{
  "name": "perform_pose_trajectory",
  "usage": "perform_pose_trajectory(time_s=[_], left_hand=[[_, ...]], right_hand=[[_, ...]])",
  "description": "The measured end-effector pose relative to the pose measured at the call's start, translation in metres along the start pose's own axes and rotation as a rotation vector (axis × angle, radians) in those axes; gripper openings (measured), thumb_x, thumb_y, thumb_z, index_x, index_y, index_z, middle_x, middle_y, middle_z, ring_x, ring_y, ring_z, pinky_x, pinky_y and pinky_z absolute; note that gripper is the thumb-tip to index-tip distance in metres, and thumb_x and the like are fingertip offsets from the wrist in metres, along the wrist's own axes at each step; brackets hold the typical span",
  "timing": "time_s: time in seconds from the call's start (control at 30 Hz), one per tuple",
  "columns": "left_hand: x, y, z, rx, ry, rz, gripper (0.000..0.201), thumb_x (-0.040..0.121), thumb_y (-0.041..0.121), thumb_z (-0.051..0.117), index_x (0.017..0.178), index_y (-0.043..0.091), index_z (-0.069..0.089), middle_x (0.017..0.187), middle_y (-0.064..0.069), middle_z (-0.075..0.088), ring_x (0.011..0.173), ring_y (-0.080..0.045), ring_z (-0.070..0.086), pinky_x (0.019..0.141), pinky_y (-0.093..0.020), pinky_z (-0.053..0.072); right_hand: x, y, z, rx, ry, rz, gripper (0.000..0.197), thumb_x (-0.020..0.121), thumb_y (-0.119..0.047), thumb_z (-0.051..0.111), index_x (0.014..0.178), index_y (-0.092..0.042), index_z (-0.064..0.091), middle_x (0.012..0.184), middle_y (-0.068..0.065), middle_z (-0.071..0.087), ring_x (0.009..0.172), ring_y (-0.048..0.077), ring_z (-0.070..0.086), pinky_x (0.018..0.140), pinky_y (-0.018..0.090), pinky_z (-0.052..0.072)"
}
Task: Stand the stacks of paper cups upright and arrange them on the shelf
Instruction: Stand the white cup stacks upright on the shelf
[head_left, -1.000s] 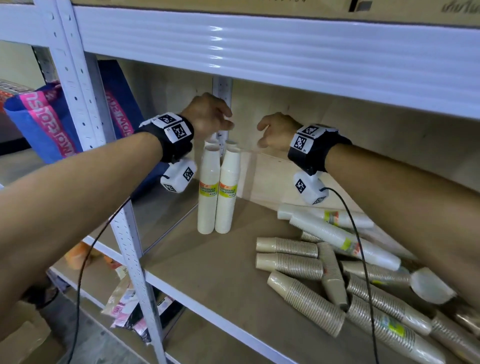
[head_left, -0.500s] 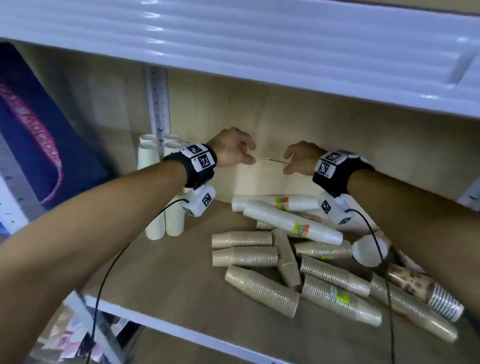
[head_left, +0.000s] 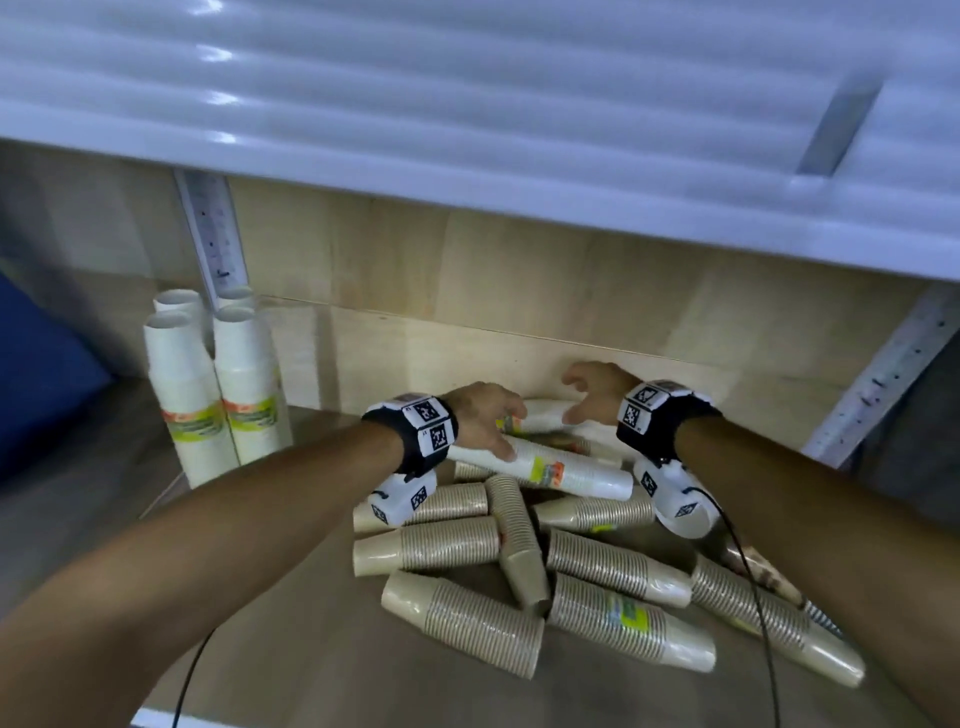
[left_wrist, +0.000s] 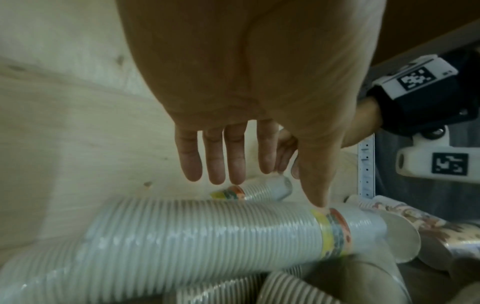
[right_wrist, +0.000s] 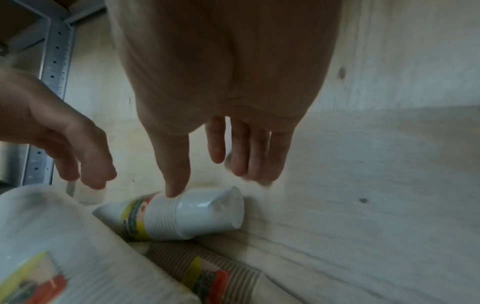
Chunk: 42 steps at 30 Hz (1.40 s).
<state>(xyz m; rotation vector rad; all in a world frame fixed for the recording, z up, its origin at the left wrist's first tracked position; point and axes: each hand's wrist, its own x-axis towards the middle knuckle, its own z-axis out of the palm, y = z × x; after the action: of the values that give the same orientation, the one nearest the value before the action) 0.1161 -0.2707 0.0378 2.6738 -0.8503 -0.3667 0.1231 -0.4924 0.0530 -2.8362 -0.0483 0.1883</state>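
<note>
Several white cup stacks (head_left: 208, 384) stand upright at the shelf's back left. Two white stacks lie on their sides at the back: a long front one (head_left: 566, 473) (left_wrist: 207, 234) and a rear one (head_left: 545, 415) (right_wrist: 192, 216) against the back wall. My left hand (head_left: 511, 434) (left_wrist: 267, 193) hovers over them with fingers spread, its thumb tip touching the front stack near its label. My right hand (head_left: 574, 397) (right_wrist: 207, 185) reaches down over the rear stack's end, fingers straight, thumb touching it. Neither hand holds anything.
Several brown ribbed cup stacks (head_left: 447, 545) lie jumbled in front of and to the right of the white ones. The wooden shelf board (head_left: 291, 649) is bare at front left. A white metal shelf (head_left: 467, 104) hangs low overhead. Wrist cables trail across the pile.
Both hands have dropped from beside the back wall down to the lying white stacks, and their curled fingers have opened. My view has swung right and downward.
</note>
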Motion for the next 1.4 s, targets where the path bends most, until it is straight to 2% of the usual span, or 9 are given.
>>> perform_pose_trajectory(time_s=[0.23,0.33,0.53,0.8,0.97,1.03,1.17,1.3,1.4], left_hand=[[0.015,0.004,0.019,0.155,-0.091,0.012,0.067,0.080,0.033,0.077,0.140,0.023,0.049,0.135,-0.001,0.053,0.121,-0.022,0.051,0.099,-0.035,0.044],[0.017,0.003,0.021,0.203,-0.123,0.005,0.068,0.082,0.029,0.075,0.143,0.022,0.045,0.138,0.000,0.051,0.124,-0.022,0.049,0.101,-0.034,0.042],[0.022,0.000,0.022,0.205,-0.165,-0.002,0.069,0.082,0.025,0.075,0.144,0.021,0.044,0.135,-0.001,0.053,0.121,-0.022,0.051,0.088,-0.028,0.038],[0.015,-0.005,0.022,0.199,-0.146,-0.016,0.065,0.078,0.022,0.077,0.136,0.028,0.048,0.118,0.003,0.057,0.099,-0.017,0.053,0.080,-0.031,0.043],[-0.001,-0.017,0.009,0.169,-0.122,-0.054,0.064,0.076,0.016,0.076,0.131,0.029,0.047,0.111,0.006,0.055,0.104,-0.019,0.055,0.084,-0.033,0.043],[-0.010,-0.025,0.001,0.137,-0.100,-0.079,0.064,0.074,0.015,0.078,0.128,0.027,0.046,0.111,0.005,0.055,0.101,-0.019,0.054,0.080,-0.032,0.041],[-0.033,-0.040,-0.019,0.039,-0.013,-0.111,0.064,0.072,0.010,0.077,0.124,0.026,0.044,0.111,0.000,0.058,0.097,-0.020,0.056,0.076,-0.030,0.042],[-0.060,-0.051,-0.041,-0.067,0.147,-0.124,0.063,0.072,0.008,0.078,0.126,0.022,0.049,0.111,0.002,0.057,0.102,-0.021,0.056,0.083,-0.031,0.044],[-0.073,-0.062,-0.053,-0.223,0.278,-0.163,0.061,0.071,0.008,0.080,0.123,0.017,0.049,0.114,-0.003,0.061,0.104,-0.025,0.059,0.090,-0.040,0.050]], right_hand=[[0.013,0.009,0.017,0.008,-0.034,-0.033,0.070,0.069,-0.024,0.083,0.132,-0.015,0.053,0.130,0.003,0.058,0.114,0.020,0.057,0.095,0.026,0.044],[0.015,0.011,0.022,0.009,-0.051,-0.049,0.068,0.068,-0.023,0.084,0.130,-0.016,0.055,0.126,0.002,0.060,0.111,0.020,0.058,0.093,0.028,0.045],[0.013,0.011,0.026,0.016,-0.082,-0.117,0.054,0.069,-0.025,0.083,0.119,-0.016,0.064,0.113,0.003,0.064,0.102,0.023,0.061,0.091,0.039,0.051],[0.005,0.008,0.014,-0.014,-0.086,-0.110,0.053,0.069,-0.032,0.082,0.118,-0.021,0.068,0.108,-0.002,0.069,0.097,0.018,0.063,0.086,0.033,0.049],[-0.005,0.001,-0.006,-0.043,-0.020,-0.105,0.040,0.076,-0.034,0.077,0.112,-0.020,0.068,0.101,-0.002,0.067,0.092,0.018,0.061,0.077,0.029,0.044],[-0.010,-0.005,-0.017,-0.049,0.017,-0.113,0.036,0.077,-0.032,0.077,0.109,-0.019,0.069,0.094,-0.002,0.065,0.089,0.019,0.060,0.073,0.028,0.041],[-0.018,-0.022,-0.038,-0.048,0.089,-0.125,0.040,0.080,-0.031,0.076,0.117,-0.017,0.067,0.090,-0.003,0.060,0.085,0.017,0.056,0.073,0.025,0.039],[-0.023,-0.048,-0.055,0.009,0.191,-0.148,0.044,0.077,-0.027,0.079,0.117,-0.014,0.066,0.096,-0.001,0.058,0.087,0.017,0.057,0.073,0.025,0.039],[-0.024,-0.075,-0.062,0.051,0.231,-0.181,0.043,0.077,-0.023,0.080,0.117,-0.013,0.065,0.103,-0.001,0.057,0.096,0.018,0.059,0.076,0.022,0.039]])
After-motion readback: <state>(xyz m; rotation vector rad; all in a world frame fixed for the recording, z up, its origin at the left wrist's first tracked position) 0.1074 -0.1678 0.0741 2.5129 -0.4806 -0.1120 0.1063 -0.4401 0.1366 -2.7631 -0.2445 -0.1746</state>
